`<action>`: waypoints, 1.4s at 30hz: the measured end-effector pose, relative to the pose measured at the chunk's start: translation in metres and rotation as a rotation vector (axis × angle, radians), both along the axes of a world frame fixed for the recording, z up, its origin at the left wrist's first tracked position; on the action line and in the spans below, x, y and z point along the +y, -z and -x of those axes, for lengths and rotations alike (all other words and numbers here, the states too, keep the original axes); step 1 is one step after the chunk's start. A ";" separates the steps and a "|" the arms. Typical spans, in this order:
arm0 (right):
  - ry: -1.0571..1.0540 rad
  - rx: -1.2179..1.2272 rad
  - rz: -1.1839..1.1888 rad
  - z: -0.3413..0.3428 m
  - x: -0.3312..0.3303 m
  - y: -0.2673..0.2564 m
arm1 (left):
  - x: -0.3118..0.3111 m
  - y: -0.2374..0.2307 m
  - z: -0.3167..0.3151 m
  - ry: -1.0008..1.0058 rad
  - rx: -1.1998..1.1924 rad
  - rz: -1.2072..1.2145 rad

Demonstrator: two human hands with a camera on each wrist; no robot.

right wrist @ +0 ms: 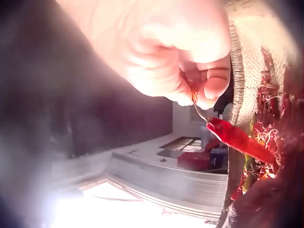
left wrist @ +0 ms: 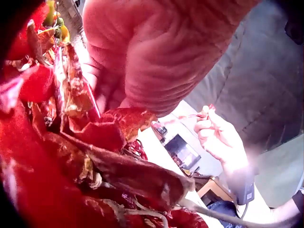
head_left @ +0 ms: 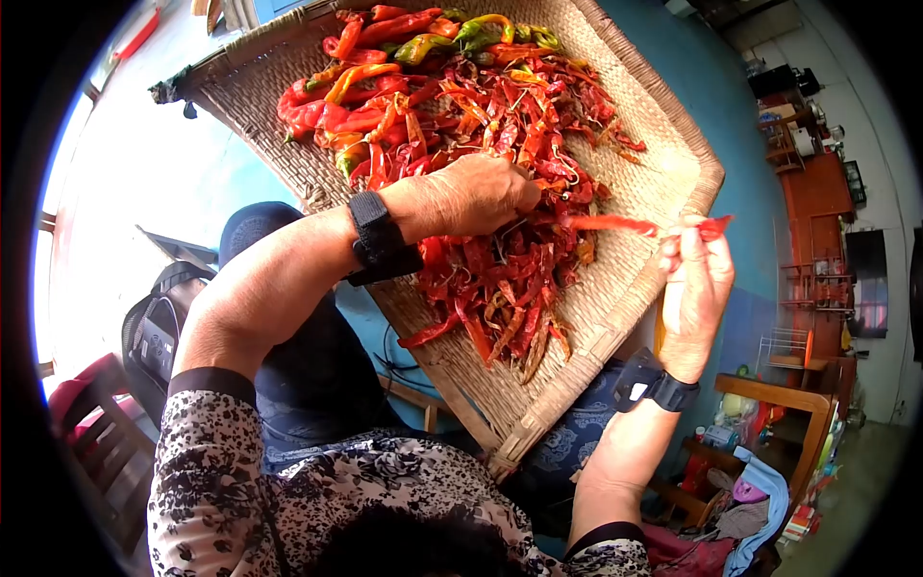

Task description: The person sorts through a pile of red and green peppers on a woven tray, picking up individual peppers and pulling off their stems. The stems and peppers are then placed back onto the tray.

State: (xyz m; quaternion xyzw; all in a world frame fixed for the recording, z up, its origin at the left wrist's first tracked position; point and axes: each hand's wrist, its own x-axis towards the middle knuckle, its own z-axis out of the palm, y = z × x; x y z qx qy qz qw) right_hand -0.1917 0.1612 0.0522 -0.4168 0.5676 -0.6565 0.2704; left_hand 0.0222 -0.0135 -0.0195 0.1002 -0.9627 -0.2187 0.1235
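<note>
My left hand (head_left: 486, 195) reaches knuckles up over a heap of dried red chili peppers (head_left: 495, 298); its fingertips are hidden beneath it. In the left wrist view its palm (left wrist: 156, 57) hangs close above wrinkled chili pods (left wrist: 133, 171). My right hand (head_left: 697, 274), at the right rim of the woven tray (head_left: 663, 144), pinches a red chili pepper (head_left: 615, 223) by its thin stem. The right wrist view shows this chili pepper (right wrist: 242, 140) slanting from the fingertips toward the heap. A red piece (head_left: 714, 227) sticks out beyond the right fingers.
Fresher, glossy red and green peppers (head_left: 404, 48) lie at the tray's far side. The tray rests over the person's lap. A black bag (head_left: 159, 317) stands at the left, a wooden chair (head_left: 784, 394) with cloths at the right.
</note>
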 end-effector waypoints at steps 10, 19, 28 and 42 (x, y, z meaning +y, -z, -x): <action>0.379 -0.284 0.366 0.034 0.020 -0.020 | 0.006 -0.012 0.005 -0.041 0.156 -0.001; 0.043 -0.656 0.676 0.091 0.053 -0.009 | 0.006 -0.016 0.005 -0.048 0.245 -0.064; -0.137 0.455 -0.307 -0.038 -0.010 -0.003 | 0.004 -0.016 0.007 0.018 0.349 -0.273; -0.227 0.597 -0.336 -0.071 -0.031 0.028 | 0.010 -0.029 -0.005 0.059 0.310 -0.571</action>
